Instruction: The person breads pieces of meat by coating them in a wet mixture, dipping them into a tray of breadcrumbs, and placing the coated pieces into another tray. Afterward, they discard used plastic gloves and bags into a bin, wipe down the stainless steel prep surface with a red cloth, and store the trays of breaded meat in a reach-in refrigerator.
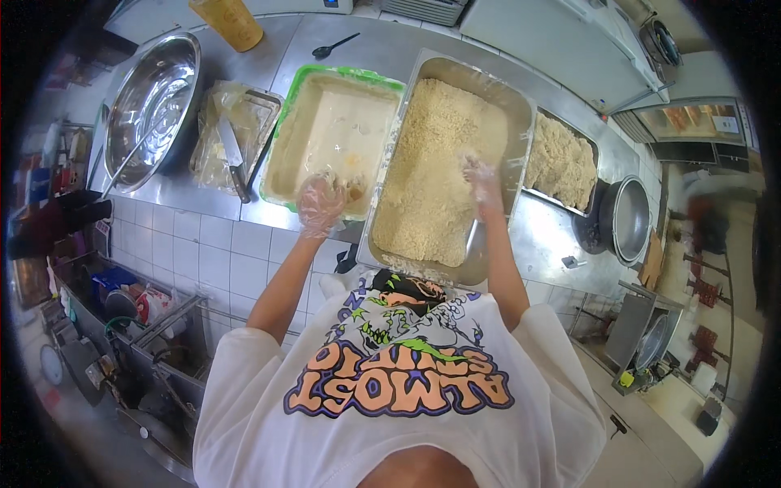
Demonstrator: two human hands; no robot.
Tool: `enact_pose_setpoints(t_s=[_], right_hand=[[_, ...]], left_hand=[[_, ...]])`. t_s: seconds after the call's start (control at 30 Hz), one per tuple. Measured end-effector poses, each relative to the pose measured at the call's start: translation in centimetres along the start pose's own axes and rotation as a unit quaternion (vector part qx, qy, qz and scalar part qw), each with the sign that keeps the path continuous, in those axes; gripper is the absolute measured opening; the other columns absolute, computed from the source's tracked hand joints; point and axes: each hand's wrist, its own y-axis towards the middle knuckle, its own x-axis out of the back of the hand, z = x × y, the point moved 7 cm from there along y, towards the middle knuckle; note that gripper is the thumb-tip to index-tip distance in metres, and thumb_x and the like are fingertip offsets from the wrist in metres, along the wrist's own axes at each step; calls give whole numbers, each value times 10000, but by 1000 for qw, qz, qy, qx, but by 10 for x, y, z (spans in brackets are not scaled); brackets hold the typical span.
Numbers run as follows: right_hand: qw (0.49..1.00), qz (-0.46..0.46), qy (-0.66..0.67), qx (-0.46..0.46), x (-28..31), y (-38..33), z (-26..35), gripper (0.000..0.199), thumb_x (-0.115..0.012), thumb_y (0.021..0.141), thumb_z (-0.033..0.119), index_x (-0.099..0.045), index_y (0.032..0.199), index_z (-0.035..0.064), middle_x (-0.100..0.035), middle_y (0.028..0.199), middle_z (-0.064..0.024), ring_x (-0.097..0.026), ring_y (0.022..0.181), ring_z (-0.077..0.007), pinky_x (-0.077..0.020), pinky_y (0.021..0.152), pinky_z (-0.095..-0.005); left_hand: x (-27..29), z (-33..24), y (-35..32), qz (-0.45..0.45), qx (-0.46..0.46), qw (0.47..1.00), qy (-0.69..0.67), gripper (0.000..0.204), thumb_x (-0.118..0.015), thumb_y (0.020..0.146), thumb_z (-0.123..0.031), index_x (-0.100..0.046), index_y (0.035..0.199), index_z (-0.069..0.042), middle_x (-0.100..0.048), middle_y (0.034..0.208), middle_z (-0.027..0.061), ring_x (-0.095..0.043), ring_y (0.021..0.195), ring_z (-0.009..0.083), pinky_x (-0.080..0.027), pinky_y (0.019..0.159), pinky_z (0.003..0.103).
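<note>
- My left grip [321, 203], in a clear plastic glove, is at the near edge of the green-rimmed tub [358, 74]; fingers curled, cannot tell whether they hold anything.
- Pale batter [325, 122] fills the tub; small brownish lumps [355, 190] sit just beside my left fingers.
- My right grip [483, 185], gloved too, is over the right part of the deep metal pan [518, 122]; fingertips dusted, cannot tell whether closed on anything.
- Pale crumbly coating [431, 138] lies in that pan, right of the tub.
- Farther right on the counter [541, 248]: shallow tray of clumpy crumbs [561, 163].
- Left of the tub: knife [231, 145] over plastic wrapping.
</note>
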Motion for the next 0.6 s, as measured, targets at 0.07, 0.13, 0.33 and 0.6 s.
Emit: enact_pose_setpoints(t_s=[0.07, 0.13, 0.33, 0.6], right_hand=[[971, -64, -200, 115, 20, 49, -34, 551, -499, 957, 387, -453, 1414, 81, -484, 1414, -155, -483, 1281, -324, -371, 1078, -474], [923, -145, -331, 133, 6, 65, -49, 567, -488, 957, 376, -423, 1440, 87, -419, 1480, -156, -421, 1344, -322, -308, 1123, -472], [932, -223, -16, 285, -35, 60, -75, 633, -368, 973, 454, -313, 1506, 116, -247, 1567, -183, -199, 1451, -358, -127, 1165, -539], [894, -331, -208, 217, -9, 87, -37, 639, -330, 986, 499, -226, 1539, 196, -187, 1588, -179, -160, 1470, -338, -123, 1167, -536]], left_hand=[[-4, -9, 6, 27, 15, 999, -10, 344, -692, 785, -384, -654, 897, -61, -647, 845, 172, -635, 745, 346, -518, 642, 470], [-4, -4, 2, 50, 40, 998, -7, 342, -694, 784, -383, -655, 898, -63, -647, 860, 175, -637, 772, 342, -517, 648, 476], [-8, -5, 5, 27, -1, 999, -32, 281, -717, 779, -295, -645, 930, -70, -642, 878, 178, -637, 779, 355, -518, 675, 463], [1, -10, 11, 69, 7, 996, -52, 272, -732, 765, -262, -651, 934, -65, -646, 869, 157, -634, 768, 352, -521, 678, 447]])
